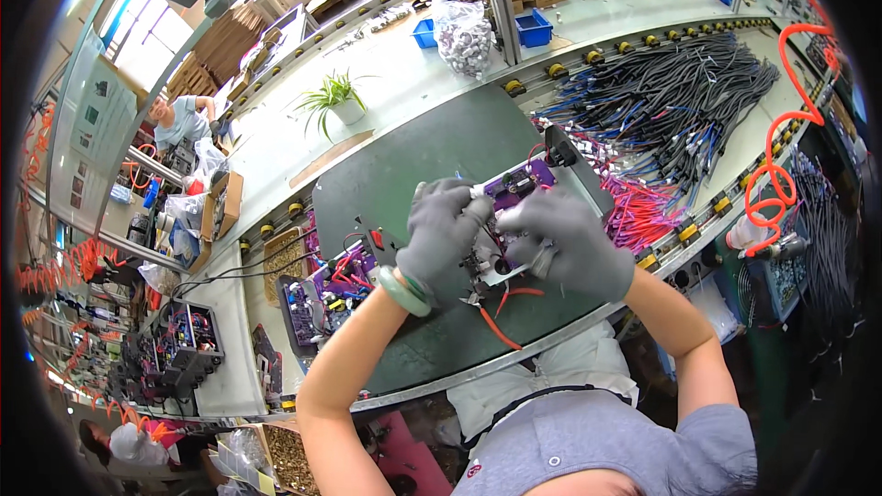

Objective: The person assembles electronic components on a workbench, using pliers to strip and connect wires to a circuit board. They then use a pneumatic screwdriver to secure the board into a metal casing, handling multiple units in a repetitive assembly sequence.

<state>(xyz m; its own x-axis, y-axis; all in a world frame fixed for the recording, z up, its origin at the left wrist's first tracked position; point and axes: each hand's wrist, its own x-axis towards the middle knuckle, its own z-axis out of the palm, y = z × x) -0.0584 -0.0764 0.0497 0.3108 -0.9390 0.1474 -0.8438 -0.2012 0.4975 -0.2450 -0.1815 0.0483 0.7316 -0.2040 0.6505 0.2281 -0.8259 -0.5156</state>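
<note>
An open electronic unit with a purple circuit board lies on the dark green mat, mostly covered by my hands. My left hand, in a grey glove with a pale green bangle at the wrist, has its fingers bent in over the unit's left part. From the right, my gloved right hand reaches over the same unit, fingers curled; a small metallic piece shows under them. What either hand grips is hidden. Just below them lies a pair of cutters with orange handles. Left of my left wrist sits another purple-board assembly with wires.
A big heap of black cables with red and blue ends lies to the right. An orange coiled hose hangs there. Beyond the mat stand a potted plant, a bag of white parts and blue bins. Other people sit at left.
</note>
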